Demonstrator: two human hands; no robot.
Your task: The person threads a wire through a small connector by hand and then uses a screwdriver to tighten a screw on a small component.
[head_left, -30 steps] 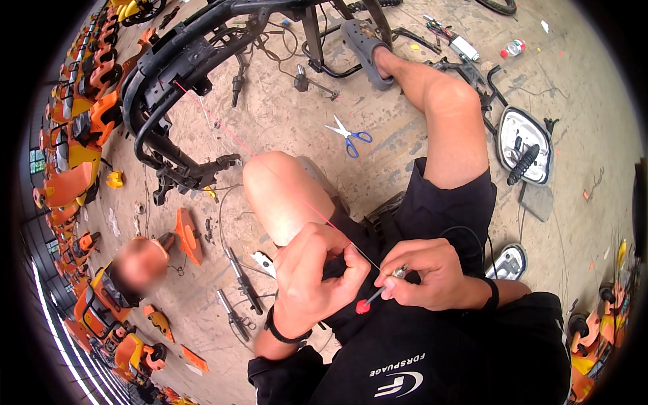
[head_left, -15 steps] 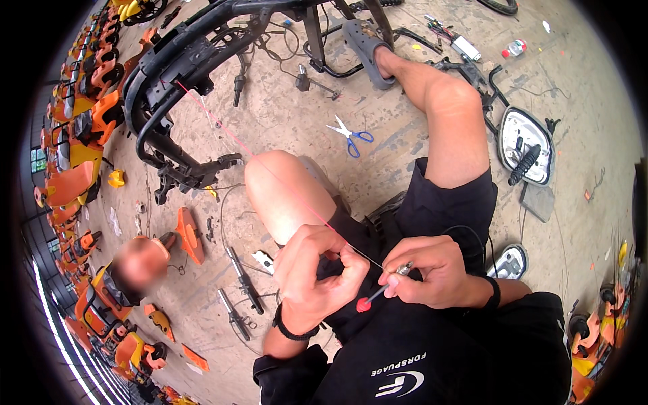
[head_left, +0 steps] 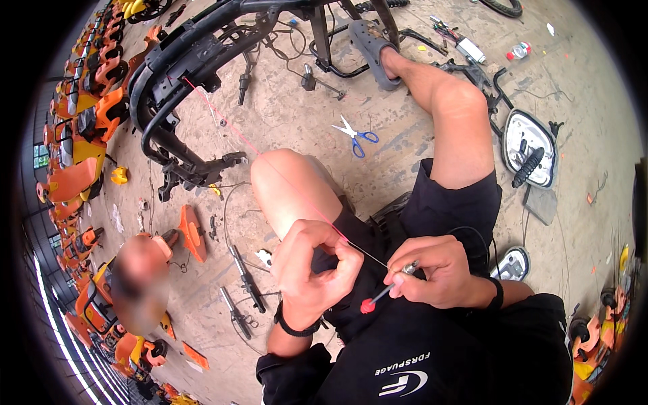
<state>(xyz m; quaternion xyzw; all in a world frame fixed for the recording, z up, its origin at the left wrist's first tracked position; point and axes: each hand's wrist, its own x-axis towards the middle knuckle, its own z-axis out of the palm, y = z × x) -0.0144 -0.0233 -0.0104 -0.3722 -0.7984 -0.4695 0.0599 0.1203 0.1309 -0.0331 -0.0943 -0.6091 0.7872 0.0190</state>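
Observation:
A thin red line (head_left: 281,174) stretches from the black tubular frame over my bare knee to my hands, continuing as a pale, thin strand between them. My left hand (head_left: 315,268) pinches it with thumb and forefinger. Just to the right, my right hand (head_left: 434,275) has its fingers closed on a metal fitting (head_left: 410,268) with a grey rod (head_left: 383,291) sticking out toward the lower left, tipped by a red piece (head_left: 368,305). The pale strand reaches this hand's fingertips; how it joins the fitting is too small to tell.
The black tubular frame (head_left: 144,115) arches ahead at left. On the floor lie blue-handled scissors (head_left: 358,138), two strut-like parts (head_left: 246,280), a bottle (head_left: 518,51), a white-rimmed panel (head_left: 523,138) and orange body pieces (head_left: 192,233). Orange-yellow vehicles (head_left: 74,175) stand in rows at left.
My left hand has shifted a little up and left, my right slightly to the right, widening the span of strand between them. Both still grip what they held.

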